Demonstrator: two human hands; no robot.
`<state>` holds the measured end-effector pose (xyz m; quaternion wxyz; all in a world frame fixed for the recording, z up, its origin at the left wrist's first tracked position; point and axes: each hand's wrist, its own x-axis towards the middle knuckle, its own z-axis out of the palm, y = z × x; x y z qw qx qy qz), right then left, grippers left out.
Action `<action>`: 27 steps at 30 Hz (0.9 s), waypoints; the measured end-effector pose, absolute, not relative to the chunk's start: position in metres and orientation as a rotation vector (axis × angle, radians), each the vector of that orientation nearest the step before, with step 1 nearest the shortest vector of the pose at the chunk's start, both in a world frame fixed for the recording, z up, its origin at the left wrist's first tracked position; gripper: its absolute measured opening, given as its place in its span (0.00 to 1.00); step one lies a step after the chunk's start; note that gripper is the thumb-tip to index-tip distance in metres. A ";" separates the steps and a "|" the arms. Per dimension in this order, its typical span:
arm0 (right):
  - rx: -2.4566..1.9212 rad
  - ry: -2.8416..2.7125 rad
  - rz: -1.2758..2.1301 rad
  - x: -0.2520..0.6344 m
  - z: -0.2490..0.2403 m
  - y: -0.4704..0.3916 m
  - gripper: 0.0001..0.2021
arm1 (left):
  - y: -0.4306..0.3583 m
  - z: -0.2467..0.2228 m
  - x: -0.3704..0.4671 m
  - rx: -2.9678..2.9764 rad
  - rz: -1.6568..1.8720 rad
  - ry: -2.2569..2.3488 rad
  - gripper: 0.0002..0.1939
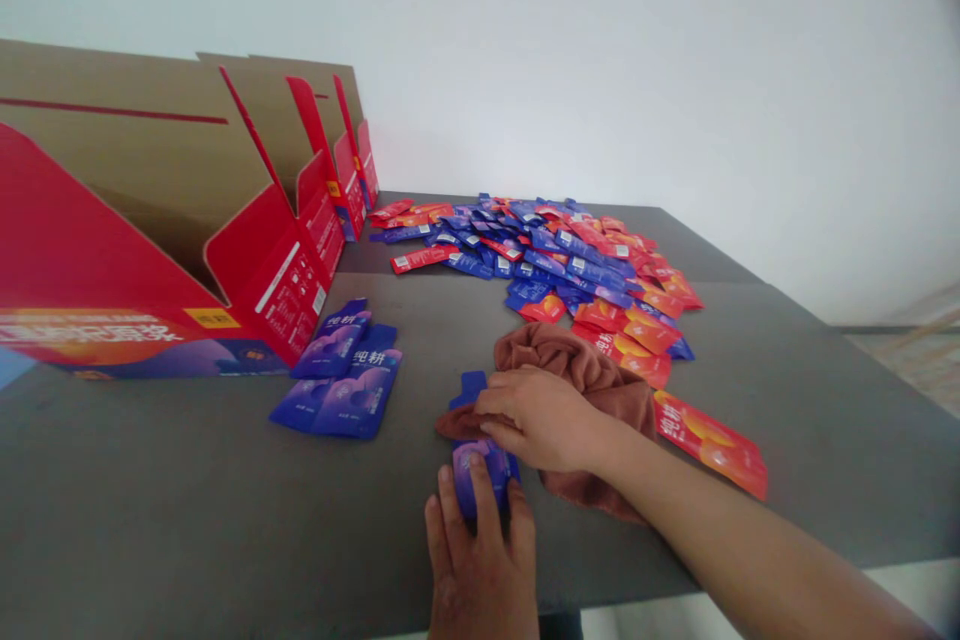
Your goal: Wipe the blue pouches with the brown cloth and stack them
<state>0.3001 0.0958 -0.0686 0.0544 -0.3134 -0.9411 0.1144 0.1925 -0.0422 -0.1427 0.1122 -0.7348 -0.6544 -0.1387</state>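
Near the table's front edge a blue-purple pouch [466, 485] lies flat, its top end pointing away from me. My left hand [484, 550] rests on its lower part with the fingers spread. My right hand [536, 417] pinches a corner of a brown cloth [626, 400] and holds it against the upper part of the pouch. The rest of the cloth is bunched under and beyond my right wrist. Left of my hands, several blue pouches [358, 395] lie overlapping beside a red box.
Open red boxes [277, 270] stand in a row at the left. A heap of blue and red pouches [547, 250] covers the table's [420, 320] far middle. One red pouch [712, 445] lies right of the cloth. A white wall rises behind.
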 end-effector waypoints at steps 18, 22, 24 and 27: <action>-0.856 -2.886 0.397 0.300 -0.065 0.092 0.08 | -0.041 -0.135 0.193 -2.170 -0.430 -1.910 0.22; -0.996 -2.857 0.315 0.300 -0.068 0.096 0.08 | -0.040 -0.133 0.193 -2.170 -0.430 -1.914 0.22; -1.058 -2.848 0.279 0.301 -0.069 0.098 0.08 | -0.040 -0.131 0.194 -2.164 -0.445 -1.919 0.22; -1.084 -2.841 0.271 0.302 -0.071 0.100 0.09 | -0.040 -0.130 0.194 -2.145 -0.474 -1.933 0.21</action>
